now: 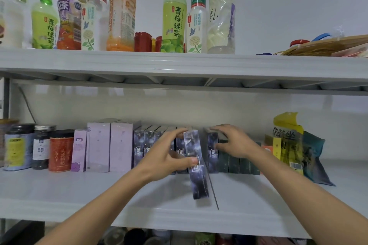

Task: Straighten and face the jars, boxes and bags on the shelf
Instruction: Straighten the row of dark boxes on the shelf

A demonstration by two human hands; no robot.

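White shelving fills the view against a pale wall, and the middle shelf runs broad and bare along its front edge. Nearest, two bare forearms reach up from below toward the row of goods. The left hand grips a tall dark starry box, fingers curled over its top and thumb on its front face; the box is tilted, pulled forward out of the row, its lower end close to the shelf front. The right hand lies with fingers curled over the top of the next dark starry box, which stands upright in the row; whether it truly grips or only rests there is hard to tell.

Behind the hands, more dark starry boxes stand side by side to the left, then two tall lilac boxes and a smaller lilac box. Further left stand a red jar, a dark jar with a white label and a jar with a yellow label. Right of the hands sit low dark green boxes, partly hidden by the right wrist, then a yellow bag and a teal bag leaning at the row's end.

Farthest up, the top shelf carries a line of drink bottles, small red tins and a woven basket at the right.
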